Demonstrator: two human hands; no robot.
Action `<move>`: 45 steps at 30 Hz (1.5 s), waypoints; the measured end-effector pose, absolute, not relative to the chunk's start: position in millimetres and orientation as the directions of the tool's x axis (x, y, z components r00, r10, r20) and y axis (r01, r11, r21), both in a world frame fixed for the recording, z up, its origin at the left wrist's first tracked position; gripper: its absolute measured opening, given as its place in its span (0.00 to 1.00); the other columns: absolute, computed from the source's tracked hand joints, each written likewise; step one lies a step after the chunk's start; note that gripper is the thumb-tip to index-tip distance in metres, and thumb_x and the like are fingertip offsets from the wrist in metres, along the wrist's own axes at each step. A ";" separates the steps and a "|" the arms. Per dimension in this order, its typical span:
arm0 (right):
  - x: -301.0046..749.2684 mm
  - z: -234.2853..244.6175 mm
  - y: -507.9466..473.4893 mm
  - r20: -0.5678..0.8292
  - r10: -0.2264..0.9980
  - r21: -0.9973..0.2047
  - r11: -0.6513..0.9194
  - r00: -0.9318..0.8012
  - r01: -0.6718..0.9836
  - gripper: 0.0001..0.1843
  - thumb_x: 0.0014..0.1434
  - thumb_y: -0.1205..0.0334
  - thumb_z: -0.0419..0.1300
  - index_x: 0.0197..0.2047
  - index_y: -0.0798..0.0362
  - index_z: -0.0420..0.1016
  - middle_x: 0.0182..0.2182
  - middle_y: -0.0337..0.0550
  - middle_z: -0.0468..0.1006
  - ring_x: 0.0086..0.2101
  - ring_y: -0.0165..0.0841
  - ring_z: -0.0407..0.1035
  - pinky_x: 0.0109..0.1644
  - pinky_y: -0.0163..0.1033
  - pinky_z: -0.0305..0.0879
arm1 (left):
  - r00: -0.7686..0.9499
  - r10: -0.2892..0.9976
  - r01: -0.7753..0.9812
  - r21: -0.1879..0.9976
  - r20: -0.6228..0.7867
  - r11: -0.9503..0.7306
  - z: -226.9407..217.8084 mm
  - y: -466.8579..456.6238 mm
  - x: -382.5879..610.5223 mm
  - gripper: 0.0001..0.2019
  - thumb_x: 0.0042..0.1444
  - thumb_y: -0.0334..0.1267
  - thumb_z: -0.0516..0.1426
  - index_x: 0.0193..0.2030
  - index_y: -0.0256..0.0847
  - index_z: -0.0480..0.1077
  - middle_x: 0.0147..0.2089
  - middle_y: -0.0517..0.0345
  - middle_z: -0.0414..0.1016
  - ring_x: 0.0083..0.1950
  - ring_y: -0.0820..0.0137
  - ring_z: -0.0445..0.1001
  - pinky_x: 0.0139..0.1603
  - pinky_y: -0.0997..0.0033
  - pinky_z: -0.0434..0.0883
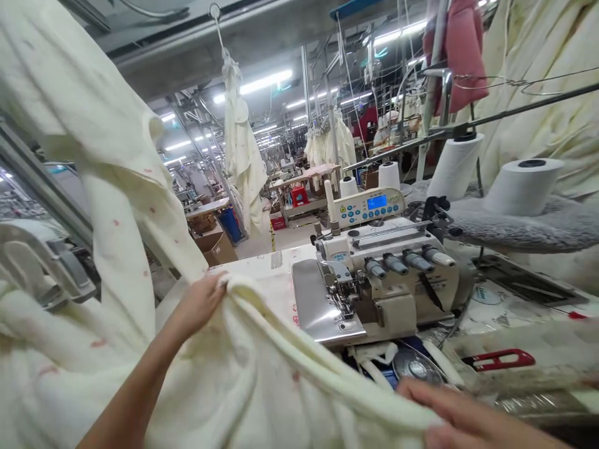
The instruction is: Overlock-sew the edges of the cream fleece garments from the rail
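Note:
A long piece of cream fabric (262,374) with small reddish marks is stretched between my two hands, its folded edge running down to the right. My left hand (203,302) is closed on the upper end of that edge, left of the sewing machine's metal plate. At the lower right, my right hand (453,411) grips the other end, somewhat blurred. Behind the edge stands a white overlock sewing machine (397,268) with a lit control panel (369,206). More of the cream cloth hangs at the left and covers the lower left.
White thread cones (456,168) stand behind the machine, one on a grey fluffy surface (528,224). A red-handled cutter (500,360) lies at the right. Cream garments (243,149) hang from an overhead rail. A cardboard box (218,248) and a blue bin (230,224) stand beyond the table.

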State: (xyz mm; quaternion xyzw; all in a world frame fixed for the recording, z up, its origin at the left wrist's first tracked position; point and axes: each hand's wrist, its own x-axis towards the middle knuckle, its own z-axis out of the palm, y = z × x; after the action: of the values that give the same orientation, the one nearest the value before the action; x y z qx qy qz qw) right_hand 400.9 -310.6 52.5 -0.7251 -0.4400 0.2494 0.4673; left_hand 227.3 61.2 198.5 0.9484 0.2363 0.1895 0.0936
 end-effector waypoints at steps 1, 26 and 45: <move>405.1 66.3 -305.1 0.041 0.892 -0.870 -0.191 0.451 0.456 0.13 0.55 0.50 0.58 0.41 0.44 0.76 0.34 0.40 0.78 0.37 0.39 0.73 0.38 0.35 0.69 | 0.778 0.520 0.439 0.287 0.353 -0.852 201.4 69.3 239.3 0.17 0.55 0.40 0.45 0.42 0.42 0.72 0.41 0.55 0.76 0.45 0.62 0.73 0.48 0.66 0.69; 411.2 77.3 -221.6 0.296 0.516 -0.710 -0.444 0.804 0.546 0.11 0.60 0.59 0.51 0.29 0.52 0.71 0.24 0.39 0.75 0.27 0.33 0.69 0.30 0.34 0.55 | 0.909 0.329 0.214 0.394 0.254 -0.894 93.6 -88.3 329.5 0.07 0.57 0.31 0.47 0.28 0.42 0.56 0.31 0.60 0.64 0.34 0.68 0.64 0.34 0.70 0.58; 372.4 10.8 -225.3 0.239 0.479 -0.943 -0.093 0.845 0.320 0.26 0.60 0.41 0.49 0.22 0.54 0.66 0.22 0.40 0.68 0.26 0.33 0.64 0.29 0.35 0.58 | 0.895 0.322 0.226 0.308 0.310 -0.924 96.2 -84.3 330.1 0.07 0.57 0.31 0.49 0.28 0.40 0.62 0.32 0.58 0.66 0.37 0.66 0.65 0.39 0.67 0.59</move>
State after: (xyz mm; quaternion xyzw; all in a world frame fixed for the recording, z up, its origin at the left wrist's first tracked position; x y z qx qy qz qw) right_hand 372.4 -225.3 10.8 -0.7363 -0.2712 0.0645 0.6166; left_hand 330.1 -84.3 96.2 0.9641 0.1420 0.1805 0.1333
